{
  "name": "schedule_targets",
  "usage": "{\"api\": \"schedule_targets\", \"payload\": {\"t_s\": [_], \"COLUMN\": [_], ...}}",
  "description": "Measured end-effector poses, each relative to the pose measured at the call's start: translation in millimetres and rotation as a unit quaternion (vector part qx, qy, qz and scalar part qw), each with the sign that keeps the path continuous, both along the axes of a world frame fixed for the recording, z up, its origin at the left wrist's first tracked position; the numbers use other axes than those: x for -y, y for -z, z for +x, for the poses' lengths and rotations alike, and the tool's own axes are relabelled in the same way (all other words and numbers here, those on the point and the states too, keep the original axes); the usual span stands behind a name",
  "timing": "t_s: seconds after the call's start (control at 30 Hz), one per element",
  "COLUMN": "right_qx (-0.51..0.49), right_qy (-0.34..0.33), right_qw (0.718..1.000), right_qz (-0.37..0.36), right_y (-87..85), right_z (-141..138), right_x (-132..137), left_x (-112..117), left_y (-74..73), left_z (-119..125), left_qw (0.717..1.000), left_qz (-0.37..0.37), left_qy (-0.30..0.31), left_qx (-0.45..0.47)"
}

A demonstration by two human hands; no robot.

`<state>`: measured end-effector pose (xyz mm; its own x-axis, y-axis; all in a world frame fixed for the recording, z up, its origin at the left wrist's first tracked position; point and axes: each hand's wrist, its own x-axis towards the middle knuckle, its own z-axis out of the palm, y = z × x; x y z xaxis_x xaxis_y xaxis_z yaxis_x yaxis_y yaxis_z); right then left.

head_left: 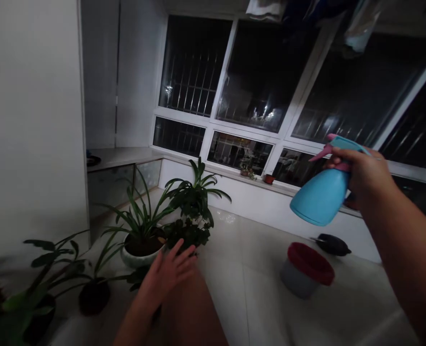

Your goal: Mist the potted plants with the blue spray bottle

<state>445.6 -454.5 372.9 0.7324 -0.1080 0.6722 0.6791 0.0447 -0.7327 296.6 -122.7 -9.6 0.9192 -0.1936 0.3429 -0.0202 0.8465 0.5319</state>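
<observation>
My right hand [369, 168] is wrapped round the neck of a blue spray bottle [321, 197] with a pink trigger and nozzle, held up in the air at the right. The bottle leans, its nozzle towards the left. Low in the middle, my left hand [171, 269] has its fingers spread and holds nothing, close to my bare leg. Just beyond it are a dark leafy plant [187, 233] and a long-leaved plant in a pale round pot [141, 259]. A taller plant [196, 192] with broad strap leaves stands behind them.
More potted plants [93, 295] stand on the floor at the lower left. A grey bin with a red liner [301, 274] and a dark object [332, 244] are at the right. Small pots, one of them red-brown [269, 179], sit on the windowsill. Clothes [360, 33] hang overhead.
</observation>
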Motion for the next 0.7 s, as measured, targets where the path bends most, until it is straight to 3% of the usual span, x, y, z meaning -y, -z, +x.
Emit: {"api": "schedule_targets", "payload": {"t_s": [0.07,0.17,0.27,0.3,0.37,0.43,0.5,0.53,0.6,0.7], "right_qx": [-0.01,0.05,0.079,0.083,0.074,0.001,-0.095,-0.136,-0.175,-0.173], "right_qy": [-0.022,0.011,0.065,0.071,0.073,-0.045,-0.169,-0.197,-0.206,-0.174], "right_qw": [1.0,0.993,0.967,0.966,0.983,0.994,0.978,0.969,0.961,0.958], "right_qz": [-0.01,-0.103,-0.232,-0.234,-0.151,-0.1,-0.082,-0.067,-0.065,-0.147], "right_y": [6.5,30.5,75.3,94.5,136.6,180.1,221.3,240.5,274.7,313.9], "right_z": [-10.8,-38.5,-74.4,-83.5,-91.1,-81.7,-59.6,-46.7,-23.9,-5.3], "right_x": [12.8,21.1,10.7,4.1,-10.3,-24.1,-38.9,-47.3,-65.2,-85.5], "left_x": [-4.4,-2.8,8.1,13.2,24.0,34.4,43.5,47.6,55.1,63.7], "left_y": [1.3,-0.6,-4.8,-5.6,-4.9,-0.6,6.5,10.7,18.8,26.7], "left_z": [0.6,-2.9,-7.5,-8.7,-10.5,-12.4,-15.0,-16.3,-18.3,-17.8], "left_qw": [1.0,0.997,0.994,0.993,0.99,0.987,0.985,0.986,0.987,0.987], "left_qz": [-0.018,-0.014,0.017,0.029,0.049,0.064,0.066,0.064,0.055,0.03], "left_qy": [-0.021,-0.054,-0.07,-0.075,-0.091,-0.108,-0.103,-0.084,-0.059,-0.068], "left_qx": [-0.004,-0.045,-0.086,-0.091,-0.094,-0.102,-0.12,-0.127,-0.136,-0.142]}}
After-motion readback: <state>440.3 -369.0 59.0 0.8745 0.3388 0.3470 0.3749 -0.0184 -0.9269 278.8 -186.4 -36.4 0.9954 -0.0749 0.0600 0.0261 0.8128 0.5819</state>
